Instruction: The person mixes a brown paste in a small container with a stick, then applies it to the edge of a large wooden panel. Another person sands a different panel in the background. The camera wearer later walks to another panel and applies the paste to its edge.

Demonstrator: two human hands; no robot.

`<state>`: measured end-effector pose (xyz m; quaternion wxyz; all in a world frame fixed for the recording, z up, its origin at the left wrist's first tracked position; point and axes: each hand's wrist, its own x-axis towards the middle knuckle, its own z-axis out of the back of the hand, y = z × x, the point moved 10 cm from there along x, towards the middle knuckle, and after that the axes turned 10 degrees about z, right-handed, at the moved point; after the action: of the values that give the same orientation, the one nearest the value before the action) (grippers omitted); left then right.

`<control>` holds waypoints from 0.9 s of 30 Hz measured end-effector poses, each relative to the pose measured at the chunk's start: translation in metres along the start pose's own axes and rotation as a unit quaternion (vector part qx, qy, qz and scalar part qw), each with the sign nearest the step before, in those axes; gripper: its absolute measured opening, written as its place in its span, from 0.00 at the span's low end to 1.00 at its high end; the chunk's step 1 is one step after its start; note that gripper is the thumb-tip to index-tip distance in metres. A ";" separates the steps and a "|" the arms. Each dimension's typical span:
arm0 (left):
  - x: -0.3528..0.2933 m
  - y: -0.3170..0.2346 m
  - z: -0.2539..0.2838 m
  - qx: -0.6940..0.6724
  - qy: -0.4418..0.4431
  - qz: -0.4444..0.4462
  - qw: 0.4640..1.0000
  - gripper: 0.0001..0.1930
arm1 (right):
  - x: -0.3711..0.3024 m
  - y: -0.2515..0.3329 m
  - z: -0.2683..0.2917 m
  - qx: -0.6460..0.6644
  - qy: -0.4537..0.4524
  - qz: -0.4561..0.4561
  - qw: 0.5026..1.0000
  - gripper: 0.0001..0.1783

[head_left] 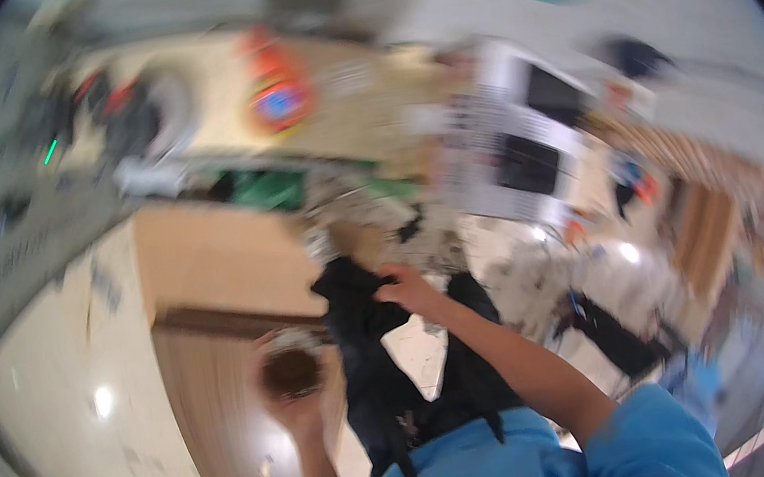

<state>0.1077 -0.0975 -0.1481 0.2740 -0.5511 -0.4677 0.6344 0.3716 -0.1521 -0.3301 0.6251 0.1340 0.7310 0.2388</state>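
Note:
My left hand (302, 413) is wrapped round a cup-like round container (280, 339) with a pale rim. Brown stuff (291, 373) shows inside it; motion blur hides what it is. The container is held to the left of my black trousers (371, 360), above a brown wood-grain panel (220, 414). My right hand (407, 291) reaches across to my left knee, its fingers apart and touching or just over the dark cloth. Nothing shows in that hand.
Beyond my knees lies cluttered floor with a green piece of material (264, 189). An orange round object (279, 95) sits on a tan board (211, 76). A white box with dark patches (512, 143) stands at the far right. Wooden slats (700, 228) lie farther right.

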 end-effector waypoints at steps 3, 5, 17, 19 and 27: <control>-0.015 -0.044 -0.057 0.116 0.096 -0.001 0.989 0.46 | -0.087 -0.020 0.054 0.351 -0.053 0.010 0.935 0.24; -0.035 -0.066 -0.091 0.143 0.141 -0.019 0.980 0.46 | -0.141 -0.051 0.087 0.396 -0.022 0.067 0.916 0.29; -0.325 -0.062 -0.546 0.287 0.490 -0.105 0.816 0.43 | -0.420 -0.342 0.419 0.652 -0.451 0.152 0.591 0.21; -0.398 -0.037 -0.630 0.237 0.587 -0.082 0.769 0.43 | -0.451 -0.341 0.471 0.692 -0.466 0.220 0.506 0.22; -0.650 0.044 -0.832 0.267 0.839 -0.024 0.474 0.43 | -0.651 -0.342 0.556 0.718 -0.507 0.392 0.272 0.26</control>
<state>1.0677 -0.4346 0.1378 0.6844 -0.7089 0.1647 -0.0429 1.0695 -0.6634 -0.0120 0.3507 0.8928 0.0013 -0.2828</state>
